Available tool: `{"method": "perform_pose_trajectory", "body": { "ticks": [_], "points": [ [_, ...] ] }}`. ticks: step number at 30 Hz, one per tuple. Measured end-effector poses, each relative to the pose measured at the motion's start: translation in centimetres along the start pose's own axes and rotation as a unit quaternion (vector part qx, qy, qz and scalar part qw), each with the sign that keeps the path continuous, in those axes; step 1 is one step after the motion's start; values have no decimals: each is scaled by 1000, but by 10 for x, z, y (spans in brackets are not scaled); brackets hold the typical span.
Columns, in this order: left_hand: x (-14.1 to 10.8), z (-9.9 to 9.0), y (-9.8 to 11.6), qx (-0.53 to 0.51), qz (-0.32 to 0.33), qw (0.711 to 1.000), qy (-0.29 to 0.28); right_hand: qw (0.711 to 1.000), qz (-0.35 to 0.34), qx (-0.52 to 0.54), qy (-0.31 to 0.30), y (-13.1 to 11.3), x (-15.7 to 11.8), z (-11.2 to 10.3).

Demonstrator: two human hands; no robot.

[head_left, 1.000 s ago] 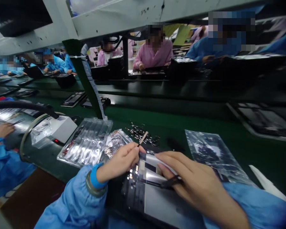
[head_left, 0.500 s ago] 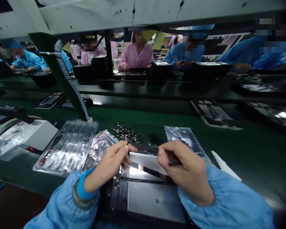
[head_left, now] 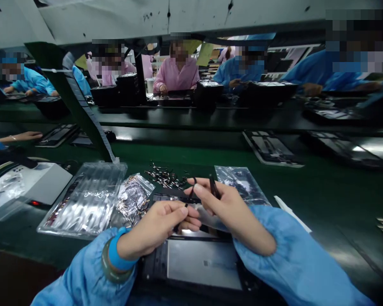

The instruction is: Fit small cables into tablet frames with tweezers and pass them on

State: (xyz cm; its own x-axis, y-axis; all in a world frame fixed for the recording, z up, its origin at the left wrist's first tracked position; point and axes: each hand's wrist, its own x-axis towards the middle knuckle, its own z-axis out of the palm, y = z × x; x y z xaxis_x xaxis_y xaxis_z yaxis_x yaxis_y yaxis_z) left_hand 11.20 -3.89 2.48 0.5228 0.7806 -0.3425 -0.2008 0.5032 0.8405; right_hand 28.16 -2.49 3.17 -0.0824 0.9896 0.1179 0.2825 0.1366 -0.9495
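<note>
My left hand (head_left: 166, 214) is closed in a pinch on one end of a thin black cable (head_left: 193, 188), above an open tablet-like device (head_left: 204, 261). Just right of it and higher, my right hand (head_left: 223, 202) grips the cable's upper part between thumb and fingers. Dark tweezers (head_left: 213, 187) are tucked in the same hand, points up. The device lies with its insides showing, a large grey panel at the front and a dark frame around it. Its middle is partly hidden by my hands.
Behind my hands lies a pile of small dark cables (head_left: 166, 176). At left are a bag of parts (head_left: 132, 197), a clear compartment tray (head_left: 83, 199) and a white box (head_left: 49, 182). A plastic bag (head_left: 242, 185) lies right. More devices (head_left: 271, 148) and several co-workers are beyond.
Both hands have come away from the device's far edge and now hold the thin cable above it. The tweezers now point up. A co-worker's hand has appeared at far left.
</note>
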Motion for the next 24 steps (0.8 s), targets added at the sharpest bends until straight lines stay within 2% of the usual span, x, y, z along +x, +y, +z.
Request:
{"method": "perform_pose_trajectory", "body": {
  "ticks": [1,3,5,7,9,11,14,16,18,20,22,23,24],
  "points": [
    [0,0,-2,51,19,999,2,999,29,29,-8,-1,1,2],
    [0,-2,-5,168,123,977,57,999,28,33,18,-2,1,5],
    [1,-5,-9,265,270,913,152,997,-40,-31,62,0,-3,8],
    [2,-7,-12,312,369,850,211,981,-140,-111,78,2,-9,11],
    [2,-9,-15,331,404,824,219,954,-237,-173,66,4,-15,14],
    [2,-9,-16,348,419,807,228,925,-304,-221,56,5,-19,18],
    [3,-6,-15,375,437,779,249,893,-350,-279,48,6,-23,26],
    [4,-3,-14,380,441,774,248,885,-360,-293,37,6,-24,30],
    [4,-2,-10,371,433,785,243,903,-339,-263,19,4,-24,28],
    [1,-9,-5,350,407,809,240,944,-267,-194,12,2,-23,16],
    [-13,-29,1,328,378,824,266,980,-149,-125,46,-1,-20,-7],
    [-25,-45,3,324,360,821,301,988,-86,-102,82,-1,-19,-23],
    [-40,-65,4,321,348,807,353,989,-18,-100,110,0,-18,-38]
  ]
}}
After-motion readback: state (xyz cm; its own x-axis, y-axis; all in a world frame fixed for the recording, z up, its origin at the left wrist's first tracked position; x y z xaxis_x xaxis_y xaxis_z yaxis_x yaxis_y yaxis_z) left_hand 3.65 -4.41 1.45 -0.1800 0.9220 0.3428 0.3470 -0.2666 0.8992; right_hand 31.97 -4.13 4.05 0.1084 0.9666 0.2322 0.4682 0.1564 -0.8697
